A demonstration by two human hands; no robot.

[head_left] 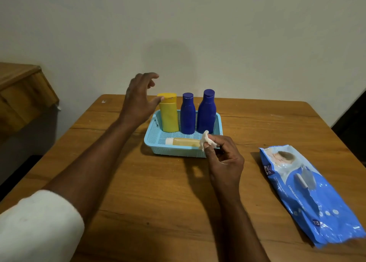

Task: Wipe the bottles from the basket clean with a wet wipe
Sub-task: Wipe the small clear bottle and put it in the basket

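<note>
Head view: light-blue basket (156, 137) is sitting on the wooden desk (158, 192), toward the far middle. Inside, along the back, 3 bottles are standing upright in a row: yellow bottle (169, 113) at left, small blue bottle (187, 114) in the middle, taller blue bottle (207, 112) at right. A pale amber bottle (183, 142) w/ white cap is lying on its side along the basket's front, cap pointing left.

Left hand (138, 101) is hovering just left of the yellow bottle's cap, fingers (153, 76) spread & loosely curved, gripping nothing; thumb tip is overlapping the cap, can't tell if touching. White sleeve (39, 226) is showing on that arm.

Right hand (225, 158) is hanging near the basket's front-right corner, pinching a crumpled white wet wipe (205, 139) betw. thumb & fingertips.

Blue wet-wipe pack (309, 194) is lying flat on the desk's right side, well apart from the basket. Wooden furniture (21, 91) is standing at far left.
</note>
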